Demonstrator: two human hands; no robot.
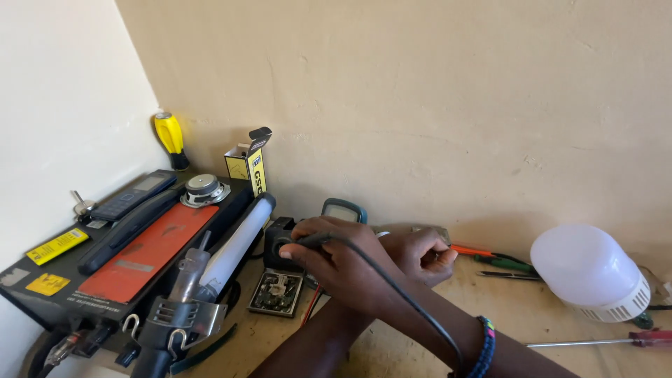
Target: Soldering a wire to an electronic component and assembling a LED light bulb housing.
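Over on the far left, a big black battery (105, 266) sits with a flat red panel on top, carrying a dark handset (133, 194) and a small round metal speaker (204, 189). Leaning against it, a smooth white tube lamp (238, 245) and a shiny metal stand (175, 315). Moving in, a bare little circuit board (276, 292) lies on the tabletop (392, 350) beside a small black cube-shaped part (280, 241).

Now the hands cross at centre! One hand (336, 262), reaching across on the left of the view, pinches a slim black probe (311, 240), its cable looping back over the wrist. The other hand (420, 255) is clenched; I cannot tell around what. A teal meter (343, 208) peeks up behind the knuckles.

Risk: that trailing cable could snag and drag the tip off its contact, or the tip could slip and bridge neighbouring points.

Rightwards: orange and green screwdrivers (490, 257), then a frosted white domed bulb (588, 273) with a ribbed base.
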